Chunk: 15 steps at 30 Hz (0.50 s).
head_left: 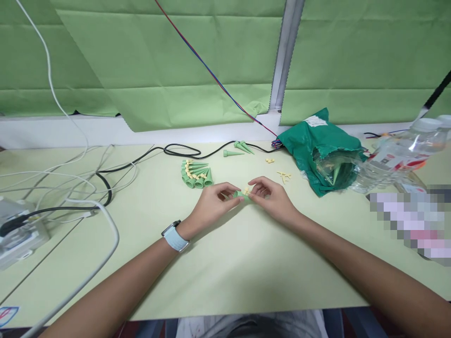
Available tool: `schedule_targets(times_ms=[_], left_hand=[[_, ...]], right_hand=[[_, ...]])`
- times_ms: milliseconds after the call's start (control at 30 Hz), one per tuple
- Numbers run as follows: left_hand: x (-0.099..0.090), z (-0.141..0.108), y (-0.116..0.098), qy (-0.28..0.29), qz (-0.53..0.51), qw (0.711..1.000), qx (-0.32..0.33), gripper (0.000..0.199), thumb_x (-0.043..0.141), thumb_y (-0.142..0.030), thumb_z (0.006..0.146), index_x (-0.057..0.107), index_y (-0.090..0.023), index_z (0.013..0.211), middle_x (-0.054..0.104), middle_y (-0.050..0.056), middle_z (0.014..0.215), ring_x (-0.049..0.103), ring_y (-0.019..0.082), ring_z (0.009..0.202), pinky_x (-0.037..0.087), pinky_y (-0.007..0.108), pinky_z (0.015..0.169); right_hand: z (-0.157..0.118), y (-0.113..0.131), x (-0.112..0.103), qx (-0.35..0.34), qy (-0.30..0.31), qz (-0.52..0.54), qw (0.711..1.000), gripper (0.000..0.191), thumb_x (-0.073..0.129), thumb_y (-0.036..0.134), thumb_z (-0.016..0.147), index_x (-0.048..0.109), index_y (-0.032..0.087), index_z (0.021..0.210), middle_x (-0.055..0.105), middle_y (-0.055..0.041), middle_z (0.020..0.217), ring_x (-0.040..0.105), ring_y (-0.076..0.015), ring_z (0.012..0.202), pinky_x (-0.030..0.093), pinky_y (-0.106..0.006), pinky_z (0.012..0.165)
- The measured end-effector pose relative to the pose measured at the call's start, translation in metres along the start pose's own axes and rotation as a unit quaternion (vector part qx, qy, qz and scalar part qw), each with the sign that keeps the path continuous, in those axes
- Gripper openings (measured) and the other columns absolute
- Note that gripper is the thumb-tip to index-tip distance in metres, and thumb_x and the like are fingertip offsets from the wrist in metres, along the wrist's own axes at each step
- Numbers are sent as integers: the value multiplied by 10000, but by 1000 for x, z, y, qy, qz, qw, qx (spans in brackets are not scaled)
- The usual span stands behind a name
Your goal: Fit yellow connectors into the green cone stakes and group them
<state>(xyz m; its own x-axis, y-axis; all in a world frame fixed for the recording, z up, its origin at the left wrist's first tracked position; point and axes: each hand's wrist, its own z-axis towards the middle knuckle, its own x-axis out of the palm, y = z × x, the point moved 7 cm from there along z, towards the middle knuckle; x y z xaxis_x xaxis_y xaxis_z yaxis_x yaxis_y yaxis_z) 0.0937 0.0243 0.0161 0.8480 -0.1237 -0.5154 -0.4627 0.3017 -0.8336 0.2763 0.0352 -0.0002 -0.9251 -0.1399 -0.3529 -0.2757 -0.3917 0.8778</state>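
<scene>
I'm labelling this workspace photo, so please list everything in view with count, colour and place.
held spike: one, green, yellow piece against it, between both hands
clustered spikes: several, green, with yellow pieces, left of centre
loose spikes: three, green, beyond the hands
yellow pieces: two groups, beyond right hand
plastic bag: one, green, right
bottles: at least two, clear, far right
cables: several, white and black, mostly left
wires: two, red and blue, running down towards bag
electrical unit: white, left edge, count unclear
wall sheets: several, green, back
pixelated item: one, pinkish-purple, right
tabletop: one, pale yellow-green, underneath
watch: one, light-blue strap, left wrist
left hand: one, bare, centre
right hand: one, bare, centre
</scene>
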Motion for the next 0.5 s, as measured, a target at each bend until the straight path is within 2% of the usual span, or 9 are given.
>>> schedule_targets(times_ms=[67, 133, 233, 333, 500], left_hand=[[-7, 2, 8, -49, 13, 999, -16, 342, 752, -490, 815, 761, -215, 1017, 739, 42, 906, 661, 201, 823, 491, 309, 710], [-11, 3, 13, -75, 24, 996, -31, 351, 759, -500, 800, 754, -206, 991, 732, 36, 865, 661, 199, 792, 486, 311, 694], [-9, 2, 14, -69, 68, 995, -31, 305, 751, -485, 799, 720, -207, 918, 716, 17, 816, 641, 187, 738, 460, 311, 661], [-4, 0, 8, -58, 149, 987, -30, 250, 731, -459, 807, 664, -224, 860, 693, -7, 775, 600, 177, 683, 401, 308, 602], [-1, -6, -2, -69, 257, 964, -12, 261, 663, -476, 857, 573, -232, 830, 679, 10, 826, 614, 213, 773, 375, 319, 614]], right_hand=[[-2, 5, -3, -49, -33, -103, 993, 178, 661, 221, 870, 652, 215, 1048, 668, -22, 892, 606, -196, 872, 455, -321, 770], [-5, 8, -1, -84, -34, -200, 976, 121, 639, 199, 890, 655, 214, 1009, 657, -26, 871, 596, -206, 886, 442, -326, 776], [-5, 3, 9, -79, 0, -277, 958, 189, 627, 221, 925, 666, 237, 1109, 648, -16, 846, 597, -201, 863, 424, -310, 724], [1, -2, 16, -76, 21, -334, 939, 213, 591, 233, 963, 667, 259, 1161, 656, -22, 900, 606, -200, 901, 398, -300, 685], [25, -2, 31, -158, 90, -417, 890, 179, 498, 186, 1006, 657, 229, 1076, 632, -52, 958, 592, -195, 915, 370, -295, 668]])
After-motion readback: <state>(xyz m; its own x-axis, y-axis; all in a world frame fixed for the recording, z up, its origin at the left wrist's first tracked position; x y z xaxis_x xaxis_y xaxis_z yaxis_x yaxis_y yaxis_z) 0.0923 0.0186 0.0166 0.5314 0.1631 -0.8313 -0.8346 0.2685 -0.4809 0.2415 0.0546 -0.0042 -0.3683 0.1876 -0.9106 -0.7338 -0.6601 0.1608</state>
